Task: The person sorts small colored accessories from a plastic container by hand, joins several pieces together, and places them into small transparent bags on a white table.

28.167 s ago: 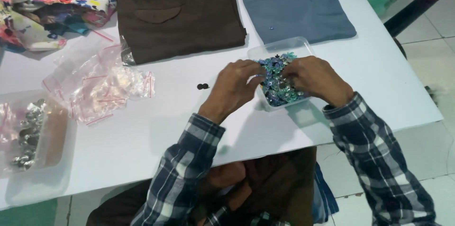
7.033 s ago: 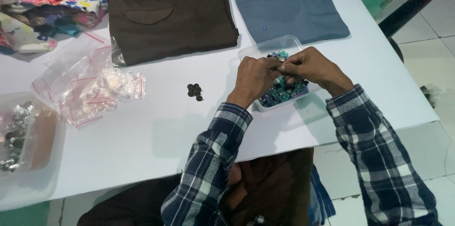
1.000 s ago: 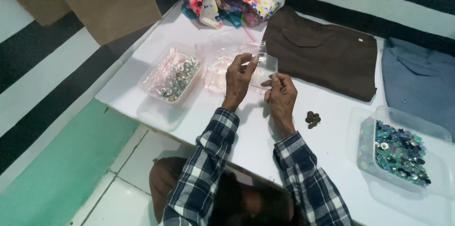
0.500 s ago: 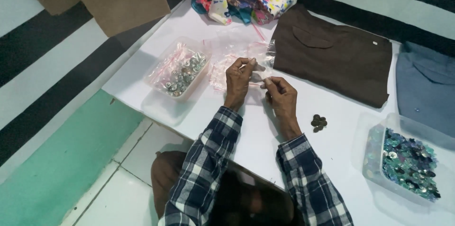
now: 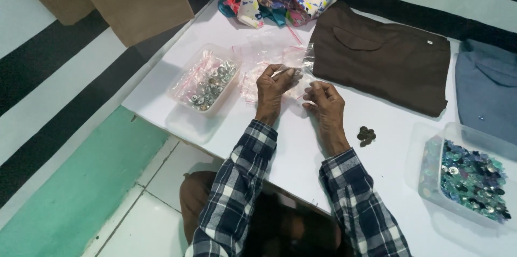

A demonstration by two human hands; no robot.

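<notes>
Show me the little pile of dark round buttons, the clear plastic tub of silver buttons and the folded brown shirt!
little pile of dark round buttons (image 5: 367, 136), head view, middle of the pile.
clear plastic tub of silver buttons (image 5: 186, 71), head view, its left wall.
folded brown shirt (image 5: 388, 66), head view, middle of the cloth.

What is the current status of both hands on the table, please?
Left hand and right hand both pinching a small clear zip bag. More clear bags heaped just beyond. Pile of dark buttons lies apart, right of the right hand; nothing obstructing.
</notes>
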